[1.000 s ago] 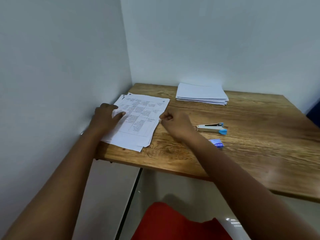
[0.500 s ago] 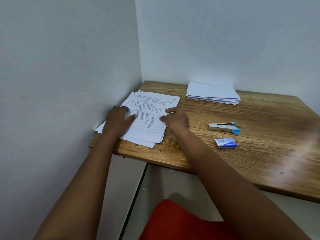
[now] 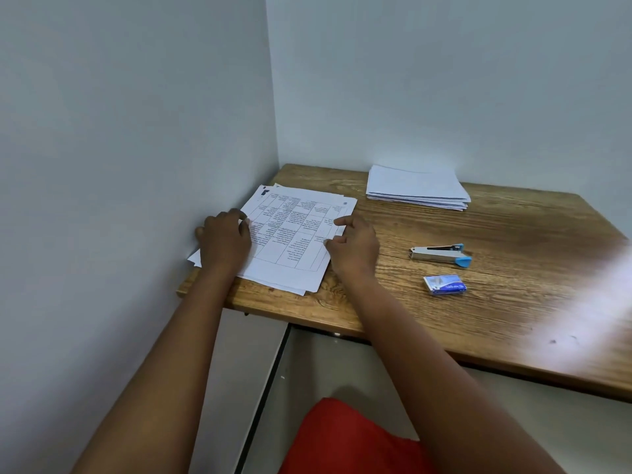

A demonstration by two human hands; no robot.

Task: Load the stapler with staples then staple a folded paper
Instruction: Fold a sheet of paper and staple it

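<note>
The loose printed sheets overhang the tabletop edge by the wall; a careless tug could scatter them. The left hand rests on them, fingers loosely bent. The right hand seems to pinch their right edge. The stapler and staple box lie untouched, well right.

The top sheet carries a printed table, its text too small to read. The blue staple box bears white lettering, blurred beyond reading. No other text shows.
</note>
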